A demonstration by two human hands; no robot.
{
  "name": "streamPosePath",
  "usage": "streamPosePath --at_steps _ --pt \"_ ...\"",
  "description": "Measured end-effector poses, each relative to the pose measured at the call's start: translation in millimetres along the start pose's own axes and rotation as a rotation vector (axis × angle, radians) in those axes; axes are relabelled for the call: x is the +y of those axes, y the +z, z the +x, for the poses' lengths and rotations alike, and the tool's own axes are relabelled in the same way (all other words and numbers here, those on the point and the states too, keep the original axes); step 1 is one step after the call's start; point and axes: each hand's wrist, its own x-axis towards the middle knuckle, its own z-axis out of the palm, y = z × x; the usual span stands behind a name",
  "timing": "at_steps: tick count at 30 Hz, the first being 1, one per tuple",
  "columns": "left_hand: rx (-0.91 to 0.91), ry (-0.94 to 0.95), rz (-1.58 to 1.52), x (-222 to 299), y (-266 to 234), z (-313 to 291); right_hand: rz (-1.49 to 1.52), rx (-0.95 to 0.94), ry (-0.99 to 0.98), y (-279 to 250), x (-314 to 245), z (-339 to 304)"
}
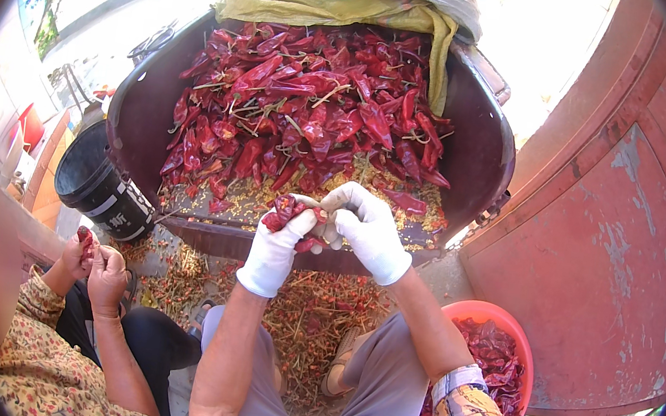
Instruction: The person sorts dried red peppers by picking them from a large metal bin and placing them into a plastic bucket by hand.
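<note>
White gloves cover both my hands, which meet over the near edge of a dark red metal cart bed (484,147). A dried red chili pepper (281,212) is gripped in my left hand (275,247), its fingers closed. Right against it, my right hand (367,232) has its thumb and fingers pinched together at the pepper's end; what exactly lies between those fingertips is hidden. Beyond my hands a large heap of dried red chilies (303,106) fills the cart, with loose yellow seeds (369,181) scattered on its floor.
At left a co-worker's hands (100,272) hold another red chili. A black bucket (98,181) stands beside the cart. A red basin (527,345) of chilies sits near my right knee. Stems and seeds (318,338) litter the ground. A red metal panel (581,269) rises at right.
</note>
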Motion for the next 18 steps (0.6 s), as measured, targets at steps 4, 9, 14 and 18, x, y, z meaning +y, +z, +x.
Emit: streamPosePath --at_steps 4,9,14,18 --pt "-0.079 0.028 -0.087 -4 -6 3 0.072 -0.004 -0.074 -5 2 0" --pt "0.065 0.037 -0.158 0 -4 2 -0.274 -0.044 0.127 -12 -10 3" --pt "0.315 0.041 -0.09 -4 -16 10 -1.035 0.266 -0.448 -42 30 16" --pt "0.464 0.017 -0.233 -8 -26 15 -1.077 0.384 -0.56 -35 40 35"
